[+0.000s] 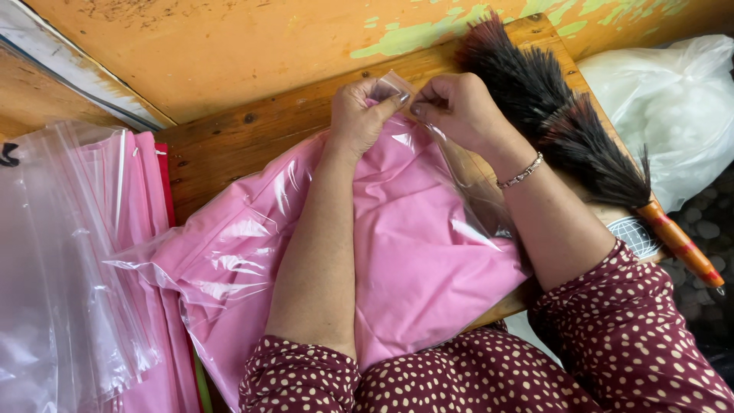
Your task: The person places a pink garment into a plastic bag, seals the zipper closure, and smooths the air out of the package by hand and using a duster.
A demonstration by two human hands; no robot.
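Both hands pinched on the top edge of a clear plastic bag [252, 252] near upper centre of the frame: left hand [365, 115] and right hand [459, 111] side by side, fingertips narrow on the film. Inside, folded pink cloth [413, 252], spread across the wooden desk [229, 145]. Likely trouble: slippery film sliding out of the pinch, or cloth caught in the opening. Feather duster [558, 115] just beside the right wrist, easily knocked. More bagged pink cloth [92, 268] at left.

Maroon sleeves [634, 336] dotted cream on both arms, thin beaded bracelet [521, 174] at the right wrist
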